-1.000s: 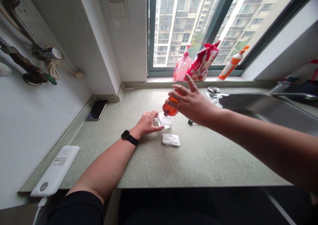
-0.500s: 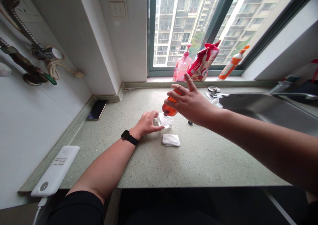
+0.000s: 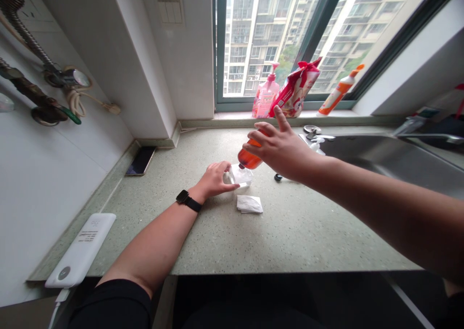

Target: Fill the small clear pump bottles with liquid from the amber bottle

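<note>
My right hand (image 3: 284, 147) is wrapped round an orange bottle (image 3: 248, 158), its index finger raised off it. The bottle is tipped with its dark mouth down and to the left, right at the top of a small clear container (image 3: 242, 176). Around the left side of that container, my left hand (image 3: 216, 179) has its thumb and fingers closed, steadying it on the counter. Whether liquid flows between the two cannot be made out. A folded white tissue (image 3: 249, 204) lies just in front, and a small black cap (image 3: 277, 177) sits to the right.
A clear pump head (image 3: 316, 146) and a metal drain piece (image 3: 311, 131) lie by the steel sink (image 3: 384, 157). On the sill stand a pink pump bottle (image 3: 266, 97), a red bag (image 3: 295, 89) and an orange-white bottle (image 3: 339, 93). A phone (image 3: 141, 161) and power bank (image 3: 81, 249) lie left.
My right hand and the orange bottle have shifted very slightly right, showing more of the black cap. My left hand and the container stay in place.
</note>
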{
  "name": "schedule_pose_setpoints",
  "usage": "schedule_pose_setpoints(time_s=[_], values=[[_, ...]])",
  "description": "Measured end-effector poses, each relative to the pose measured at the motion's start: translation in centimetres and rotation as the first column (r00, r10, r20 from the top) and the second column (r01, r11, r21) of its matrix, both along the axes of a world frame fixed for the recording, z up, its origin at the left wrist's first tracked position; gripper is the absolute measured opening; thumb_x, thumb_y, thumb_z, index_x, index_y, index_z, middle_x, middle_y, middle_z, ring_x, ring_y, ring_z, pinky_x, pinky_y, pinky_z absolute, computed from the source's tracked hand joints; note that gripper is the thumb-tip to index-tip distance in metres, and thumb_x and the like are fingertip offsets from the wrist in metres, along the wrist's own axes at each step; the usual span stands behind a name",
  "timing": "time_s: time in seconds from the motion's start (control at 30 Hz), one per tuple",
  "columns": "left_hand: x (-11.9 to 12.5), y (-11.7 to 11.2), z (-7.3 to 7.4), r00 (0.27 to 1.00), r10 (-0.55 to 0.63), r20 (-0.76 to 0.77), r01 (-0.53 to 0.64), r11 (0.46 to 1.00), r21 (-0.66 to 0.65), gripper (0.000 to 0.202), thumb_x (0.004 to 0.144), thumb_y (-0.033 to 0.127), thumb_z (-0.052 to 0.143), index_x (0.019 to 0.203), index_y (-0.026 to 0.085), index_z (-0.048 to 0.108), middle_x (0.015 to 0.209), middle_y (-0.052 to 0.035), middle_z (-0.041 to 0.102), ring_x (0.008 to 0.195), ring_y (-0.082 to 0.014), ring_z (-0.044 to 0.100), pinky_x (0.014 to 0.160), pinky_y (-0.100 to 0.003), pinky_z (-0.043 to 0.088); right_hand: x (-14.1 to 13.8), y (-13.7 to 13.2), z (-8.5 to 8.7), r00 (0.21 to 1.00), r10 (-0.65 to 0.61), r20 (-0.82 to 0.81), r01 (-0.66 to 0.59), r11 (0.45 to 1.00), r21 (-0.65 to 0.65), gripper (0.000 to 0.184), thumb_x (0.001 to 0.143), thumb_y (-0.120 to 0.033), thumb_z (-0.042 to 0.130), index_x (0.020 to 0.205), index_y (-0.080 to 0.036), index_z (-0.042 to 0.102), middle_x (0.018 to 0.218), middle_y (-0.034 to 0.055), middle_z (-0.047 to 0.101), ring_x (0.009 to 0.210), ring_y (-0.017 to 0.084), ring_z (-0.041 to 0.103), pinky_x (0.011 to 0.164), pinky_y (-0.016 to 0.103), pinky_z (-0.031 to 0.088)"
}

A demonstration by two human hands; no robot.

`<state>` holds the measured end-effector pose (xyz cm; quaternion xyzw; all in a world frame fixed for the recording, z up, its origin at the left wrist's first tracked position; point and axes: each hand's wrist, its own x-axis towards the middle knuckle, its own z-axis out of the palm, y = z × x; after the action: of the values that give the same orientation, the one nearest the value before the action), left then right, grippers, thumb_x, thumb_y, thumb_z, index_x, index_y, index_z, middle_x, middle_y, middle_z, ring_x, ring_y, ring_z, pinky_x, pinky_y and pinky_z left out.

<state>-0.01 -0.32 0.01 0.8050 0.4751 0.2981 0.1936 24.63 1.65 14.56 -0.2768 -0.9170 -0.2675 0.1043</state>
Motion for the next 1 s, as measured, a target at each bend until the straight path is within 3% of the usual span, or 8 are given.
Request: schedule_pose_setpoints(time_s=[0.23, 0.53, 0.87, 1.0], values=[[-0.1, 0.2, -0.2, 1.0, -0.012, -0.006, 0.012, 1.0, 0.0, 0.054, 0.083, 0.06, 0.085, 0.113, 0.025, 0.056, 0.115, -0.0074, 0.071, 0.107, -0.0305, 0.066, 0.105, -0.052, 0.05, 1.8, 0.5, -1.1, 0.997, -0.054, -0.061, 0.051, 0.998, -0.039, 0.058, 0.092, -0.011, 0.061, 0.14, -0.041, 0.07, 0.131, 0.0032, 0.073, 0.136, 0.035, 0.054, 0.129, 0.082, 0.014], [-0.1, 0.1, -0.1, 1.0, -0.004, -0.008, 0.004, 1.0, -0.008, 0.057, 0.082, 0.059, 0.086, 0.118, 0.025, 0.057, 0.118, -0.0078, 0.071, 0.108, -0.0308, 0.067, 0.104, -0.051, 0.051, 4.2, 1.0, -4.9, 0.957, -0.178, -0.228, 0.138, 0.974, -0.179, 0.067, 0.085, -0.011, 0.061, 0.147, -0.037, 0.065, 0.137, 0.0069, 0.072, 0.135, 0.038, 0.058, 0.125, 0.087, 0.015], [0.0, -0.2, 0.6, 1.0, -0.003, -0.01, 0.003, 0.999, -0.037, 0.056, 0.083, 0.06, 0.085, 0.117, 0.025, 0.058, 0.117, -0.0087, 0.072, 0.109, -0.0308, 0.066, 0.103, -0.05, 0.051, 5.7, 1.3, -8.8, 0.855, -0.272, -0.441, 0.143, 0.942, -0.304, 0.059, 0.086, -0.02, 0.068, 0.143, -0.035, 0.064, 0.142, 0.0099, 0.07, 0.131, 0.04, 0.063, 0.12, 0.086, 0.029], [0.0, -0.2, 0.5, 1.0, 0.013, -0.008, -0.013, 0.999, -0.047, 0.057, 0.082, 0.058, 0.086, 0.12, 0.025, 0.058, 0.119, -0.0094, 0.072, 0.111, -0.0311, 0.067, 0.103, -0.05, 0.052, 6.3, 2.2, -10.6, 0.739, -0.272, -0.617, -0.008, 0.911, -0.412, 0.058, 0.085, -0.032, 0.074, 0.142, -0.03, 0.062, 0.138, 0.0134, 0.071, 0.126, 0.038, 0.068, 0.112, 0.07, 0.05]])
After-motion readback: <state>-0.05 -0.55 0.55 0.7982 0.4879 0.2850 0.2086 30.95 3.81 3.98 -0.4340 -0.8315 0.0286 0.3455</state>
